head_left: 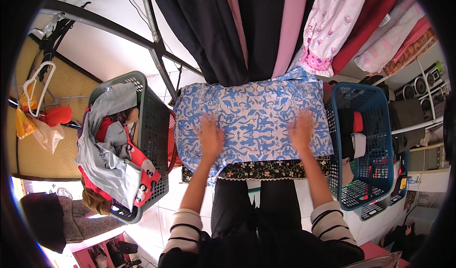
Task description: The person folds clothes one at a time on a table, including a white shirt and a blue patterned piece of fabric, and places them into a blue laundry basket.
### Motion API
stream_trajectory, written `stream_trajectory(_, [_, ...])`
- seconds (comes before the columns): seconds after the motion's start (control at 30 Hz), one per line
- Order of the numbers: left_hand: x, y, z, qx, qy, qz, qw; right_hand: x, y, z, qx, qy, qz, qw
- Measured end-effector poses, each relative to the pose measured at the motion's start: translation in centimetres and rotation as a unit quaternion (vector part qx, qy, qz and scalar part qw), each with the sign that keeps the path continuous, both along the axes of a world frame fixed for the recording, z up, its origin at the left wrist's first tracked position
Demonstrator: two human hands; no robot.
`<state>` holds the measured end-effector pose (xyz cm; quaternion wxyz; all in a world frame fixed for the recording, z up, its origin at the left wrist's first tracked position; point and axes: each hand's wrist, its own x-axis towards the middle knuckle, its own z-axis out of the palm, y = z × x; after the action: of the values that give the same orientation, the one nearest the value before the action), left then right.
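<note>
At far left, a white plastic hanger [39, 88] hung from a dark rail, with a yellow bag [23, 120] and a red item just beside it. Next along, a grey-green laundry basket [154, 125] stood heaped with grey, red and white clothes [111, 158]. At centre, a blue-and-white patterned garment [251, 113] lay spread flat over a dark floral cloth [266, 169] whose lace-trimmed edge showed below it. The left hand [210, 136] rested palm down on the garment's left half, fingers spread; the right hand [301, 129] lay flat on its right half, fingers also spread, gripping nothing. Both forearms came up from striped sleeves [183, 230]. Above, dark, pink and red garments [266, 25] hung in a row. To the right stood a blue laundry basket [375, 125] holding folded pieces.
</note>
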<state>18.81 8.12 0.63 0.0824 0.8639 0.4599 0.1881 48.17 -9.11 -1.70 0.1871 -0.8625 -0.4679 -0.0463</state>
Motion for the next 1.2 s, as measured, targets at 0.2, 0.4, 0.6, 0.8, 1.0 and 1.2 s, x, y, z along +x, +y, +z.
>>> stream_trajectory(0.2, [-0.8, -2.9, -0.9, -0.03, 0.047, -0.093, 0.994, -8.6, 1.0, 1.6, -0.06, 0.026, 0.256, 0.965])
stream_trajectory(0.4, [-12.3, -6.4, -0.2, 0.018, -0.14, 0.04, 0.989, -3.3, -4.8, 1.3, -0.061, 0.071, 0.148, 0.984])
stream_trajectory(0.6, [-16.9, -14.6, -6.4, -0.201, -0.225, 0.046, 0.952, -7.4, -3.8, 2.4, 0.027, 0.113, 0.176, 0.978])
stream_trajectory(0.8, [-17.9, -15.1, -14.4, -0.259, -0.234, 0.094, 0.932, -15.4, -3.7, 5.1, 0.019, 0.168, 0.367, 0.915])
stream_trajectory(1.0, [-20.1, -14.1, -10.2, -0.233, -0.097, 0.128, 0.959, -17.8, -3.7, 7.2, -0.073, 0.254, 0.41, 0.873])
stream_trajectory(1.2, [-14.9, -13.8, 8.6, -0.123, -0.221, -0.04, 0.967, -24.3, -2.2, 12.0, 0.089, 0.249, 0.489, 0.831])
